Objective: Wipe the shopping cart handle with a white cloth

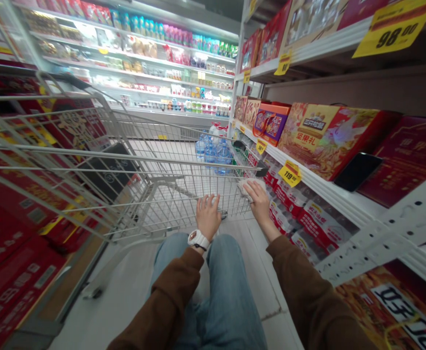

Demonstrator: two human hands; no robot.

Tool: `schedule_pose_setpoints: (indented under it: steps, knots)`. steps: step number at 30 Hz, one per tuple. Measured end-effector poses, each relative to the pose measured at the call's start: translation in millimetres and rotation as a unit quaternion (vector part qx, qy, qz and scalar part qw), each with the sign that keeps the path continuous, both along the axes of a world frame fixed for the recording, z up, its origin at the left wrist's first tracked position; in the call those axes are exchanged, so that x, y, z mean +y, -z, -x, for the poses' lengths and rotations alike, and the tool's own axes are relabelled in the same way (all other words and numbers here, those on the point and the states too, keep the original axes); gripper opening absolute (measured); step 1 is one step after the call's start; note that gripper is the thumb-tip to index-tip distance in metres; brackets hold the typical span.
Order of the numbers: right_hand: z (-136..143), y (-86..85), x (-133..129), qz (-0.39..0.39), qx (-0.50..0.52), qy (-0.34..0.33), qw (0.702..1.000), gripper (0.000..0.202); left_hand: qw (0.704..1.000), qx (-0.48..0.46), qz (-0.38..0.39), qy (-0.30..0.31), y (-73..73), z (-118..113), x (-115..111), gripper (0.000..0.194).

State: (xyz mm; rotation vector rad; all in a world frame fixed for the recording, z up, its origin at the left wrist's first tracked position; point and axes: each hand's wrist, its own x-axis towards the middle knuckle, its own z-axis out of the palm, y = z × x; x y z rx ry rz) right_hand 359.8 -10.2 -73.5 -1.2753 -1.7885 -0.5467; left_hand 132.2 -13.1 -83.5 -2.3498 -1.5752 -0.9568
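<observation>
A metal wire shopping cart (184, 165) stands before my knees. My right hand (257, 194) presses a crumpled whitish cloth (242, 190) against the cart's wires near its right end; whether it is cloth or paper I cannot tell. Beside the cart's near side is my left hand (208, 214), with a white watch (198, 238) on the wrist. Its fingers are stretched out and hold nothing, with the tips at the wires; I cannot tell if they touch.
Gift boxes (326, 133) and a dark phone (359, 171) rest on the right shelf, above packs of bottles (308, 214). Red cartons (12, 272) are stacked on the left. Large water bottles (213, 150) stand beyond the cart, before a lit refrigerated display (143, 73).
</observation>
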Motion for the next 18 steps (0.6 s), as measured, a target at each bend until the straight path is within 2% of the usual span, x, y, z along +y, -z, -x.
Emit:
schedule_pose_setpoints:
  steps: [3,7,9,11,16,18]
  knots:
    - [5,1.1,3,0.003,0.002,0.006,1.000,0.084,1.000,-0.005,0.002,-0.002,-0.5,0,-1,0.060]
    - [5,20.7,0,0.046,-0.008,0.002,0.999,0.080,1.000,-0.006,0.006,-0.001,-2.1,0,-1,0.059]
    - [2,24.2,-5,0.055,-0.013,-0.003,0.998,0.080,1.000,-0.004,0.006,-0.001,-2.6,0,-1,0.058]
    - [1,18.6,-9,0.038,-0.011,-0.003,0.999,0.081,1.000,-0.003,0.006,-0.001,-2.5,1,-1,0.058]
    - [11,-8.9,-6,0.006,-0.011,-0.012,1.000,0.083,1.000,-0.005,0.003,-0.002,-2.0,1,-2,0.057]
    - [18,-9.8,-1,0.017,-0.012,-0.013,1.000,0.084,1.000,-0.007,0.006,-0.003,-2.8,1,-2,0.056]
